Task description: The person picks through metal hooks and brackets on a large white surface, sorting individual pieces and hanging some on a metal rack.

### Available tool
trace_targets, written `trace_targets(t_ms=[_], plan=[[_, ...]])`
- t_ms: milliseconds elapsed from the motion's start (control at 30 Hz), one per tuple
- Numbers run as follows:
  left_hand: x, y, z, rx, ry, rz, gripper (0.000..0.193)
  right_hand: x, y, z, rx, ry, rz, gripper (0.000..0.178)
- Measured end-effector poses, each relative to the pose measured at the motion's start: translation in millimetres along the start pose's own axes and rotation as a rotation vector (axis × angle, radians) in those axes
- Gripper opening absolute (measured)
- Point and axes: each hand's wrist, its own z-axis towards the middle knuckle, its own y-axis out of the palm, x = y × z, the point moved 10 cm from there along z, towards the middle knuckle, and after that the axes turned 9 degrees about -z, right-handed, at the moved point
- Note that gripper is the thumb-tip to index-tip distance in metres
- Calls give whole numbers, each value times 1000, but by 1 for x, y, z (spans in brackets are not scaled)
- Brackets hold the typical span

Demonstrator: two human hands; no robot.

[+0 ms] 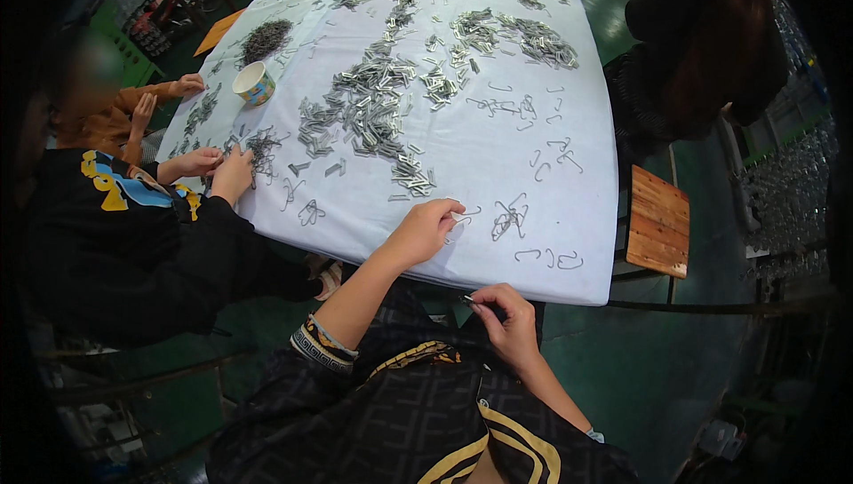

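Note:
Over the table's near edge, my left hand [425, 231] pinches the end of a bent wire hook [471, 216]. Below that edge, close to my lap, my right hand [508, 322] is closed with thumb and forefinger on a small metal piece [467, 299]; its exact kind is too small to make out. Just right of my left hand lies a tangle of wire hooks [509, 218], and a few single hooks [549, 259] rest nearer the edge. Beyond my left hand spreads a large pile of short silvery metal strips [378, 111].
White cloth covers the table [355, 226]. A paper cup [254, 83] stands near a dark heap of small parts [267, 41]. On the left, a person in black [133, 244] handles wire pieces, with another person beyond. A wooden stool [657, 222] and a dark-clothed person [702, 49] are right.

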Motion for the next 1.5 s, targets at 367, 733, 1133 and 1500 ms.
trace_targets(t_ms=[367, 733, 1133, 1500], plan=[[36, 22, -71, -267, -289, -790, 11, 1, 1, 2, 14, 43, 24, 12], [58, 8, -87, -122, 30, -376, 7, -3, 7, 2, 7, 32, 52, 12], [63, 9, -104, -89, 10, -357, 9, 17, 8, 31, 60, -24, -75, 11], [67, 8, -104, -65, 50, -278, 9, 18, 62, 82, 119, -265, -626, 20]])
